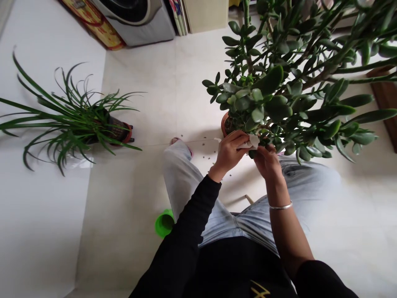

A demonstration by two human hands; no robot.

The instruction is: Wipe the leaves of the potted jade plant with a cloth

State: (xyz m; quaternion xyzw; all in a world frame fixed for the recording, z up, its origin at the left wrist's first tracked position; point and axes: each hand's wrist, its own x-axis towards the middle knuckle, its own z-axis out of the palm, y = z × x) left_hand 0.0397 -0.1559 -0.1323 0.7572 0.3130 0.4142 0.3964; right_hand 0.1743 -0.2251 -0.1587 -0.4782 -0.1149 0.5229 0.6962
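Note:
A large jade plant (276, 107) with thick green leaves grows from a reddish-brown pot (223, 124) in front of me. My left hand (231, 151) is closed on a white tissue (252, 142) at the plant's lower leaves. Beside it, my right hand (269, 160) pinches a small green leaf (252, 154) at the lower edge of the foliage. The fingertips of both hands are close together, and the leaves partly hide the right fingers. A silver bangle (281, 206) circles my right wrist.
Small dark bits (208, 158) lie scattered on the pale floor between my legs. By my left leg stands a green bucket (164, 223). A long-leaved potted plant (77, 120) is at the left wall, and a washing machine (139, 25) is at the back.

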